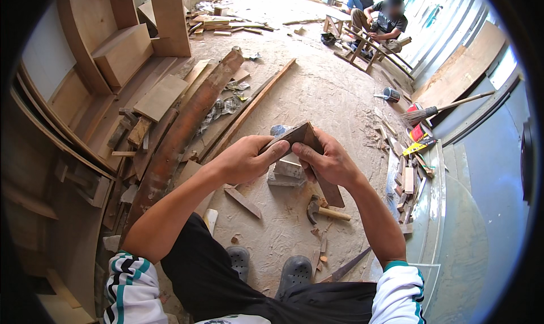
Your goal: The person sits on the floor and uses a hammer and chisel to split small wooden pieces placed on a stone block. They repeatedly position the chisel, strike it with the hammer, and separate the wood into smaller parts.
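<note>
Two dark brown wood strips (330,192) meet in a corner in front of me, at chest height. My left hand (245,157) is closed on the left strip, thumb along its near face. The right one is pinched in my right hand (334,161), and its lower end slants down past my fingers. Below the hands, a pale block (286,179) rests on the floor, partly hidden by them. A claw hammer (331,213) with a wooden handle lies just right of it. A short wood offcut (242,202) lies to the left, near my grey clogs (296,272).
Long planks (187,134) and boards pile up on the left beside a wooden cabinet (127,49). Offcuts (408,179), a broom (422,114) and a paint can (390,94) line the right side. A person (388,26) sits at the far right by a wooden frame, another behind.
</note>
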Tool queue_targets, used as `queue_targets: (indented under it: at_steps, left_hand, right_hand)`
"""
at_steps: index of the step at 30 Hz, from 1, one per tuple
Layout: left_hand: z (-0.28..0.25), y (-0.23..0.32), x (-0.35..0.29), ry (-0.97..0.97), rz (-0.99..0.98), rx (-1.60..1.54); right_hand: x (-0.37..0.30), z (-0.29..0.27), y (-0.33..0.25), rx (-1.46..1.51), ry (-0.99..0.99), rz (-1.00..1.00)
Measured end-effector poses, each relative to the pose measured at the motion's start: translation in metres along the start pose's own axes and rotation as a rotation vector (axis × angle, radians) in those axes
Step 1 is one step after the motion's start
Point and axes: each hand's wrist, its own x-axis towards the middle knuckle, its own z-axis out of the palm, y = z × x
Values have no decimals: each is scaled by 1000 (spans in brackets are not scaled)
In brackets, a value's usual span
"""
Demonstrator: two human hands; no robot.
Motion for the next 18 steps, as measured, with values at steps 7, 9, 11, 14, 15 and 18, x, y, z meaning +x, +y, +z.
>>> queue_targets:
  at_steps: [7,9,11,14,15,18]
  left_hand:
    - [-2,-3,0,-35,-34,-32]
    - [-3,5,0,-54,-54,-47]
    - [-3,6,-1,-67,-66,-64]
    - [-5,8,-5,-72,-114,-50]
    - [-5,7,-6,-71,-134,-38]
    - [-4,6,-6,-62,-128,-34]
  right_hand:
    - [2,1,-4,-11,2,29]
    - [1,-2,-4,-23,-3,12]
    - [1,-1,-5,-25,-19,19]
    - [-1,0,-15,-36,-68,19]
    - [0,1,-16,-41,-94,-3]
    - [0,1,-16,-53,-118,-30]
